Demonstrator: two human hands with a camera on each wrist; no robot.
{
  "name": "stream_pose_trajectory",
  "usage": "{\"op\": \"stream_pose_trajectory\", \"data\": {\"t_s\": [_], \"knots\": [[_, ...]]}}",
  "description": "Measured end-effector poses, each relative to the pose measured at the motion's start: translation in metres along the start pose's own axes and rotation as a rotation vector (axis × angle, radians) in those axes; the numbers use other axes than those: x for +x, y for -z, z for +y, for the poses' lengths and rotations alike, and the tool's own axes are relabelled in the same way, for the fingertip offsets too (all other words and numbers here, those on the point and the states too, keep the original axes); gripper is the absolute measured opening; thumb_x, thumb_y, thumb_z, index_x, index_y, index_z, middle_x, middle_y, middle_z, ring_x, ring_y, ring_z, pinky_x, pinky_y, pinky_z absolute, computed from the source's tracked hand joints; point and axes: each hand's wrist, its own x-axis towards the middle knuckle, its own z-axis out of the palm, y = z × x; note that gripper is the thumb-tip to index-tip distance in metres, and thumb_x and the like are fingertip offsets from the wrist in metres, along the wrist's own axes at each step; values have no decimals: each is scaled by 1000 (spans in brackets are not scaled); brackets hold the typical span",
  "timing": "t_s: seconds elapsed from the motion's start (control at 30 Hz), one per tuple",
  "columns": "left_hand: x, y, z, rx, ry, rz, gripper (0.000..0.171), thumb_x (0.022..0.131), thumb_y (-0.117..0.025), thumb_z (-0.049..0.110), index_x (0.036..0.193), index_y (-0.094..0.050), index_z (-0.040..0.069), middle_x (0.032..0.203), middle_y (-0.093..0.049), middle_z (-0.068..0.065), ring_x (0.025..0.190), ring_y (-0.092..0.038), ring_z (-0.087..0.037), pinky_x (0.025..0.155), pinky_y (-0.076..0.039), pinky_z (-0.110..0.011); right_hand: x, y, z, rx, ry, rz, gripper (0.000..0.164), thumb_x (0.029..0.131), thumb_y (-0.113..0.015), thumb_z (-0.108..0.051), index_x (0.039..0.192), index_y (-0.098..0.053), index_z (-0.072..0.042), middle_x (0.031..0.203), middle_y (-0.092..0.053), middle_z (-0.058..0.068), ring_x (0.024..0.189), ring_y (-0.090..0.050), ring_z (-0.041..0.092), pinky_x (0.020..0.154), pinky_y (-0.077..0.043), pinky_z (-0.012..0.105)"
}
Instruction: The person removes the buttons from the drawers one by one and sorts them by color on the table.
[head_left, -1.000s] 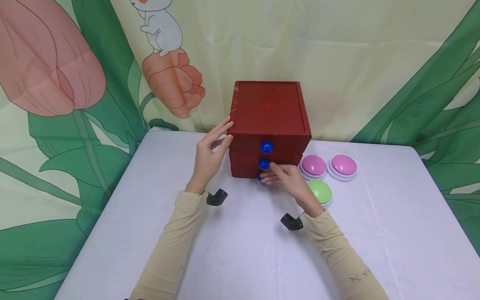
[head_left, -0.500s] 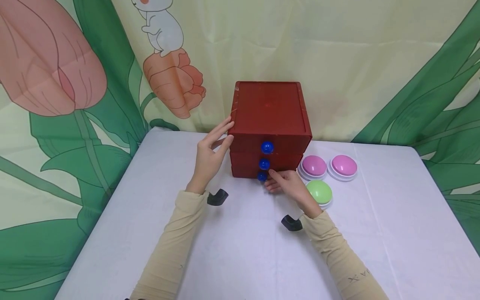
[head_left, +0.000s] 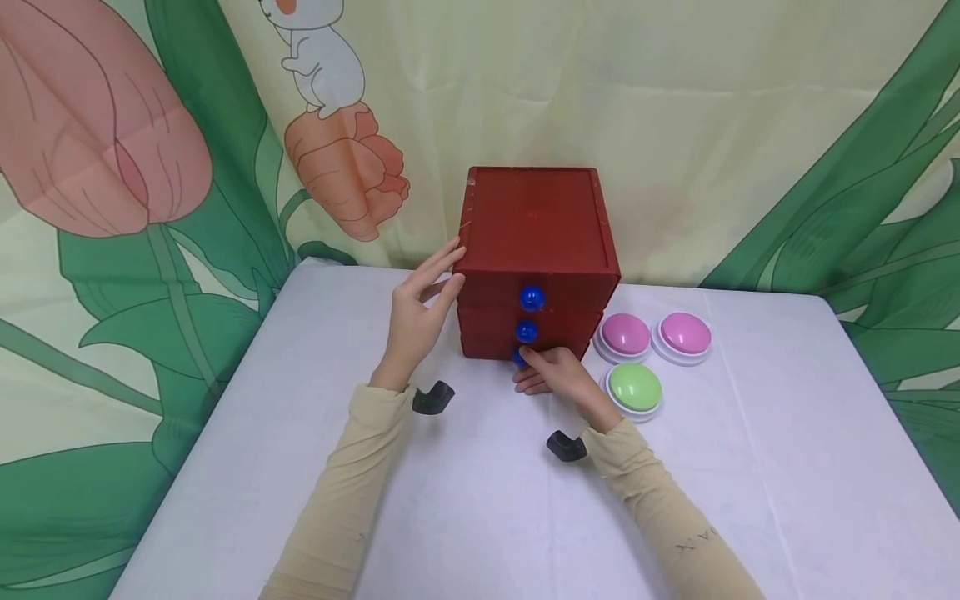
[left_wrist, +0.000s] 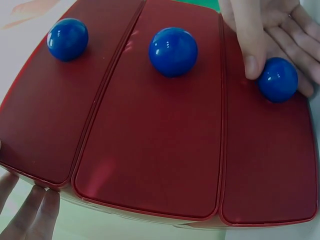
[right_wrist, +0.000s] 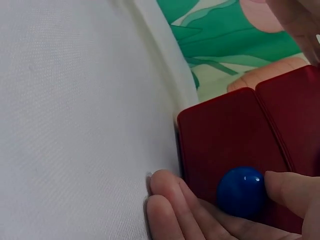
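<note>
A dark red cabinet [head_left: 536, 221] with three stacked drawers stands at the back of the table, all drawer fronts flush. Each front carries a round blue knob: a top knob [head_left: 532, 298], a middle knob [head_left: 527, 331] and a bottom knob [left_wrist: 278, 80]. My right hand [head_left: 561, 377] pinches the bottom knob, thumb on its upper side and fingers beneath, as the right wrist view shows. Its lower fingers lie close to the tablecloth. My left hand [head_left: 416, 321] rests against the cabinet's left side near the top front corner, fingers extended.
Right of the cabinet sit two pink push buttons, a nearer pink button [head_left: 627, 334] and a farther one, with a green button [head_left: 635, 387] in front of them beside my right wrist. A white cloth [head_left: 465, 500] covers the table. Behind hangs a printed curtain [head_left: 675, 167].
My right hand has gone down from beside the middle knob, then left onto the bottom knob, where thumb and fingers have closed. My left hand stays against the cabinet.
</note>
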Motion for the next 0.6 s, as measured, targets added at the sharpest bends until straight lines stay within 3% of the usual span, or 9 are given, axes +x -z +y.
{"op": "stream_pose_trajectory", "data": {"t_s": [0.27,0.6], "knots": [[0,-1,-1,-5,-8,10,37,96,-60,0,133,-60,-5,145,-53,-17,134,-52,-25,99,-52,-50,0,-2,-2,35,10,11,49,104,-52,-27,113,-63,19,102,-71,30,86,-75,31,79,-61,36],[0,-2,-2,-13,-19,9,37,96,-60,-1,133,-59,-6,145,-53,-19,134,-51,-26,99,-51,-53,0,-2,1,18,10,15,49,104,-53,-30,114,-63,17,102,-72,28,86,-75,28,81,-60,35]]}}
